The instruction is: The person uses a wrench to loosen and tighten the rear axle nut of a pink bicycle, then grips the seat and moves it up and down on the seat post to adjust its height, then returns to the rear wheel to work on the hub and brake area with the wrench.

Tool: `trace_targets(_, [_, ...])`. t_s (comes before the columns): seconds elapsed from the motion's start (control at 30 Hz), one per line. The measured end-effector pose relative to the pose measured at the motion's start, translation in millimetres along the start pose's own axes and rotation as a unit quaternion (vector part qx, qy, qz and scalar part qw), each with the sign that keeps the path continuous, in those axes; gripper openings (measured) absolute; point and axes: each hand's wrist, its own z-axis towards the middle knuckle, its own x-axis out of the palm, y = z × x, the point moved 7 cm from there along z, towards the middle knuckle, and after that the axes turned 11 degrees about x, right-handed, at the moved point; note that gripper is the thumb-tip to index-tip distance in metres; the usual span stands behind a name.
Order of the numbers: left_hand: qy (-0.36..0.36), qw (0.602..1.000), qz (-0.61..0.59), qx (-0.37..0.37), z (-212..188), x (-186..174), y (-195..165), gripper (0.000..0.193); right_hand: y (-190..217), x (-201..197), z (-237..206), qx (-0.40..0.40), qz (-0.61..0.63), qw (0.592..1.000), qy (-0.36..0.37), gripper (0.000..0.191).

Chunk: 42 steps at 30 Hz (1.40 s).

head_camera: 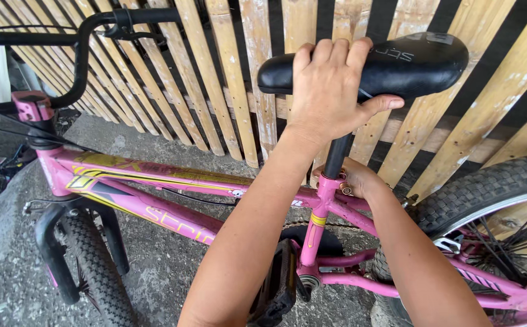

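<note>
The left hand (330, 91) is laid over the middle of the black saddle (372, 65) from above, its fingers (324, 51) curled over the far edge and the thumb stretched along the near side, so that the saddle is clamped in the palm. The right hand (351, 178) is placed directly below it, at the seat clamp (343, 186) where the black seat post (336, 156) enters the pink bicycle frame (215, 181); its fingers are closed about the clamp region, but whether a bolt or lever is pinched cannot be told, as the fingertips are hidden behind the post.

The seat post is shown running nearly upright, tilted slightly, between the two hands: the saddle lies at its upper end, the clamp at its lower end. The long axis of the saddle is set roughly level, nose to the left, towards the handlebar (82, 36). The right hand is the nearer to the clamp; the left hand alone is on the saddle.

Farther out, the front tyre (94, 266) is seen at lower left, the rear wheel (493, 206) at right, and a black pedal (278, 287) beneath the left forearm. The bicycle is stood beside a slatted wooden fence (239, 72) on a rough concrete floor (160, 260).
</note>
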Motion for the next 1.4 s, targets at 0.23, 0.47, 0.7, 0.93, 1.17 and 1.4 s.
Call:
trace_targets(0.23, [0.033, 0.995, -0.094, -0.002, 3.9, -0.1, 18.0, 0.089, 97.2, -12.4, -147.9, -0.286, 0.145, 0.944, -0.077, 0.089])
trace_targets(0.47, [-0.112, 0.979, 0.028, -0.169, -32.6, -22.2, 42.2, 0.08, 157.6, -10.2, -219.4, -0.28, 0.134, 0.942, -0.127, 0.083])
trace_targets(0.7, [-0.149, 0.534, -0.563, -0.613, -109.2, 53.4, 91.1, 0.087, 139.3, -1.6, -215.9, -0.286, 0.198, 0.93, -0.118, 0.072])
trace_targets(0.93, [-0.2, 0.431, -0.659, -0.583, -77.2, 77.4, 105.1, 0.042, 163.1, -26.2, -192.4, -0.249, 0.228, 0.934, -0.12, 0.049])
trace_targets(1.17, [-0.215, 0.425, -0.716, -0.51, 30.8, 44.4, 140.4, 0.028, 284.3, -48.6, -214.7, -0.314, 0.321, 0.886, -0.116, 0.016])
trace_targets(1.4, [-0.29, 0.45, -0.673, -0.51, 12.9, 46.3, 130.8, 0.042, 257.9, -43.7, -234.1, -0.329, 0.289, 0.896, -0.073, 0.033])
